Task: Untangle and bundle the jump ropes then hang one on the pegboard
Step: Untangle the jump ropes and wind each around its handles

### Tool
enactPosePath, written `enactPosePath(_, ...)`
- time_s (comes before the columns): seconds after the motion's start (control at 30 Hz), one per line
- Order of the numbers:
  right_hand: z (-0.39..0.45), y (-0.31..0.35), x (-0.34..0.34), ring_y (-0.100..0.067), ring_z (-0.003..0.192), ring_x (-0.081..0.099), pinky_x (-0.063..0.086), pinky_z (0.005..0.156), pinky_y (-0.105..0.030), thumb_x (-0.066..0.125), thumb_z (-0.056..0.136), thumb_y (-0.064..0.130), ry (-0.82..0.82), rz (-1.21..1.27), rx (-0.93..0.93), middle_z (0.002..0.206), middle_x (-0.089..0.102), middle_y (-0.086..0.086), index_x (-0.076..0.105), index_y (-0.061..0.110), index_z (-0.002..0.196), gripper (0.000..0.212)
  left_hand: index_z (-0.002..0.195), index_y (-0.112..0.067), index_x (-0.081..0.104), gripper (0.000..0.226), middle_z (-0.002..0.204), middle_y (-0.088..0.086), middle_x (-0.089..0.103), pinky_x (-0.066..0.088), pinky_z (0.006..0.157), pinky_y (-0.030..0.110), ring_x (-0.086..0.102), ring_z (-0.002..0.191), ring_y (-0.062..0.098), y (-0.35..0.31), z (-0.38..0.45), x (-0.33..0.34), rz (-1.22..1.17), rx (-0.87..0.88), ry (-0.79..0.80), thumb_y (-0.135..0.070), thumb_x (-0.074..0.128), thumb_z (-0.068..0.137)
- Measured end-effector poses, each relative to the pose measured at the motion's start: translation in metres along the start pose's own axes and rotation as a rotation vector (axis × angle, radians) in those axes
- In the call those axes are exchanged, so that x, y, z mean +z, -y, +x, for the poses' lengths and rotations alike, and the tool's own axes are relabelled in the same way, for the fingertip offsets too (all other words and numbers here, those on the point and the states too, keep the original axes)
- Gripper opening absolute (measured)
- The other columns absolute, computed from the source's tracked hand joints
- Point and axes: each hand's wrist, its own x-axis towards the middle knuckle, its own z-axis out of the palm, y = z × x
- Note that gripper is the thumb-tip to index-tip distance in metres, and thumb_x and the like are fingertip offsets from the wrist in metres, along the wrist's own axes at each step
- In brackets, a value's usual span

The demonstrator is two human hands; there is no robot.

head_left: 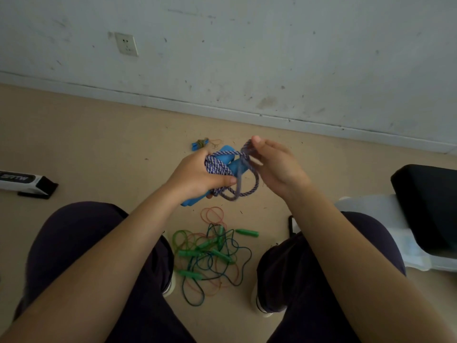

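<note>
Head view: left hand (197,177) grips blue-handled rope (220,167); right hand (274,162) seemingly pinches its loop (blurred)

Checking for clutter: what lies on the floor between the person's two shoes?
In the head view, tangled green-handled jump ropes and loose rubber bands lie between the shoes.

no text can be read

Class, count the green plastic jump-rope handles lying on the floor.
5 visible: one apart at right, three in the tangle, one lower left. Cords may hide more.
</note>
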Motion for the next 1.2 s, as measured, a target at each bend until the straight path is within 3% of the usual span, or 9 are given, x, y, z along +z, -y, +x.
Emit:
enactPosePath(0.17,0.006,0.019,-0.015,-0.018,0.082,0.065,0.045,0.102,-0.041,0.040,0.105,0.015,-0.102,0.235,-0.075,0.077,0.069,-0.004,0.055,0.009,0.084,0.026,0.095,-0.020,0.058,0.046,0.080,0.003,0.074,0.052,0.044,0.025,0.070,0.052,0.017,0.005,0.001,-0.010,-0.187,-0.112,-0.079,-0.031,0.093,0.067)
enactPosePath(0.27,0.005,0.023,-0.021,-0.020,0.085,0.069,0.054,0.094,-0.037,0.036,0.106,0.017,-0.076,0.233,-0.106,0.091,0.064,-0.015,0.055,0.004,0.088,0.029,0.096,-0.022,0.060,0.045,0.074,0.000,0.076,0.053,0.045,0.026,0.071,0.054,0.018,0.006,0.001,-0.013,-0.217,-0.115,-0.048,-0.032,0.093,0.067)
enactPosePath(0.37,0.005,0.022,-0.020,-0.017,0.061,0.056,0.058,0.075,-0.035,0.039,0.106,0.016,-0.109,0.236,-0.144,0.070,0.051,-0.007,0.048,0.008,0.079,0.029,0.099,-0.022,0.061,0.048,0.079,0.001,0.076,0.054,0.046,0.027,0.073,0.058,0.019,0.007,0.001,-0.013,-0.211,-0.113,-0.024,-0.032,0.094,0.065)
enactPosePath(0.47,0.005,0.011,-0.015,-0.012,0.049,0.037,0.044,0.056,-0.032,0.048,0.104,0.016,-0.146,-0.103,-0.196,0.062,0.037,-0.001,0.043,0.014,0.078,0.026,0.105,-0.017,0.060,0.056,0.087,0.002,0.073,0.054,0.046,0.027,0.073,0.060,0.015,0.008,0.000,-0.007,-0.200,-0.112,0.032,-0.030,0.095,0.063)
enactPosePath(0.63,0.005,-0.003,-0.013,0.003,0.056,0.049,0.040,0.057,-0.020,0.076,0.085,0.031,-0.064,-0.864,-0.319,0.075,0.058,0.010,0.059,0.019,0.082,0.021,0.093,-0.019,0.061,0.050,0.086,0.002,0.071,0.055,0.047,0.030,0.072,0.063,0.013,0.012,0.001,-0.002,-0.074,-0.070,0.085,-0.033,0.096,0.061)
enactPosePath(0.8,0.007,-0.006,-0.016,0.013,0.059,0.054,0.038,0.058,-0.014,0.080,0.079,0.040,0.149,-1.138,-0.175,0.092,0.068,0.005,0.067,0.019,0.089,0.026,0.094,-0.023,0.058,0.056,0.087,-0.001,0.068,0.060,0.049,0.035,0.070,0.060,0.010,0.014,-0.001,-0.003,0.155,-0.016,0.068,-0.045,0.093,0.057)
enactPosePath(0.9,0.006,-0.005,-0.017,0.002,0.078,0.058,0.047,0.067,-0.019,0.080,0.077,0.044,0.174,-1.311,-0.117,0.095,0.068,0.006,0.067,0.022,0.100,0.035,0.099,-0.025,0.057,0.058,0.089,-0.003,0.068,0.061,0.055,0.045,0.072,0.063,0.018,0.014,-0.001,-0.002,0.215,-0.013,0.053,-0.045,0.093,0.058)
enactPosePath(1.03,0.005,-0.003,-0.014,-0.006,0.064,0.059,0.051,0.063,-0.030,0.076,0.081,0.046,0.217,-1.391,0.019,0.075,0.069,0.006,0.064,0.021,0.104,0.036,0.100,-0.024,0.057,0.058,0.090,-0.004,0.068,0.060,0.068,0.051,0.069,0.072,0.019,0.013,-0.001,0.001,0.289,0.006,0.061,-0.046,0.092,0.060)
enactPosePath(1.2,0.006,0.000,-0.015,-0.009,0.065,0.057,0.042,0.057,-0.028,0.079,0.077,0.046,0.174,-1.396,-0.011,0.070,0.063,0.005,0.059,0.023,0.089,0.033,0.095,-0.024,0.057,0.055,0.089,-0.001,0.068,0.061,0.054,0.046,0.072,0.063,0.017,0.010,-0.003,0.001,0.209,-0.007,0.073,-0.044,0.093,0.059)
